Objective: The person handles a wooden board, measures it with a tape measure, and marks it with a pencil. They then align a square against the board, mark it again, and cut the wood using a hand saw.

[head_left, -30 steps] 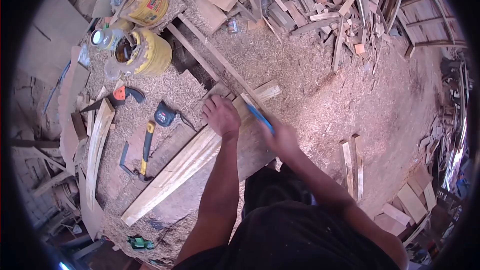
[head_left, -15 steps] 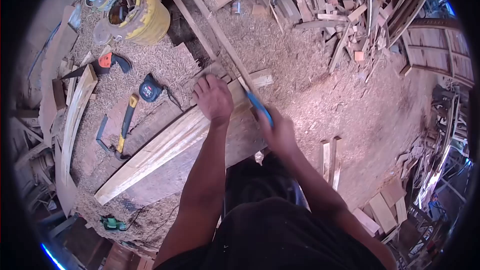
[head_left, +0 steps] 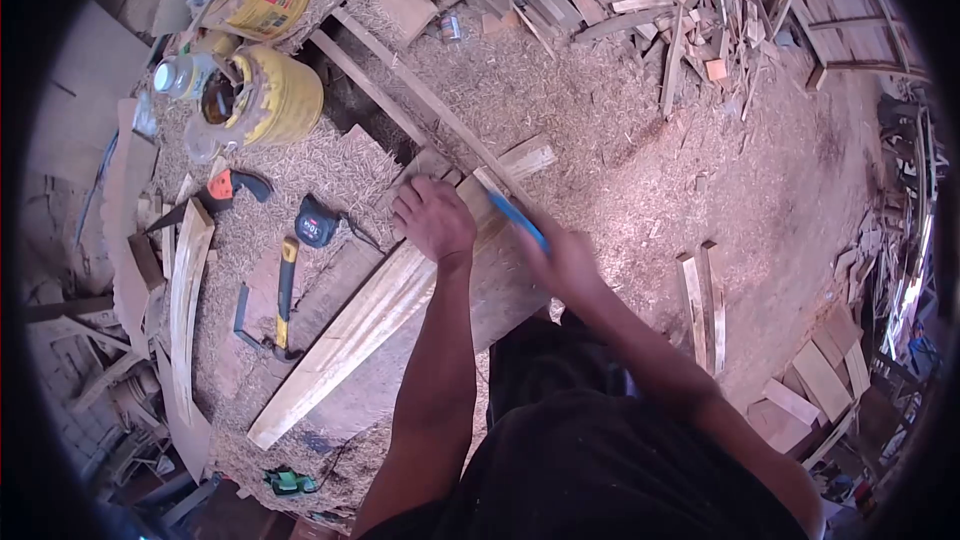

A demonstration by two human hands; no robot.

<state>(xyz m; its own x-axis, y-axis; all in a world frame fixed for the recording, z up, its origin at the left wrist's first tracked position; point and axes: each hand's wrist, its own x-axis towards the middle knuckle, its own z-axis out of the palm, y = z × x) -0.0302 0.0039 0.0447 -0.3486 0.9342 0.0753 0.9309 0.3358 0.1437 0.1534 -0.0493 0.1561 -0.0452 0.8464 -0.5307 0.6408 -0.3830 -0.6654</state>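
My left hand [head_left: 436, 219] presses down on a long, pale wooden plank [head_left: 350, 345], with its fingers bent over the far edge near the upper end. The plank lies slanted across a wooden work board [head_left: 372, 392]. In my right hand [head_left: 565, 265], blurred by motion, is a narrow blue tool [head_left: 520, 221], which I grip at its near end. Its far end lies against the plank's upper part, just right of my left hand. The exact kind of the tool is not clear.
On the left lie a hammer [head_left: 285, 290], a tape measure [head_left: 316, 220] and an orange-and-black handsaw [head_left: 238, 184]. Behind them stand yellow containers [head_left: 282, 95]. A curved timber piece [head_left: 187, 290] lies further left. Offcuts [head_left: 620, 0] are heaped at the back; shavings cover the floor.
The view has shifted, so the surroundings sit lower and the near plank end further right. My right hand still grips the blue tool at the plank; my left hand keeps its place.
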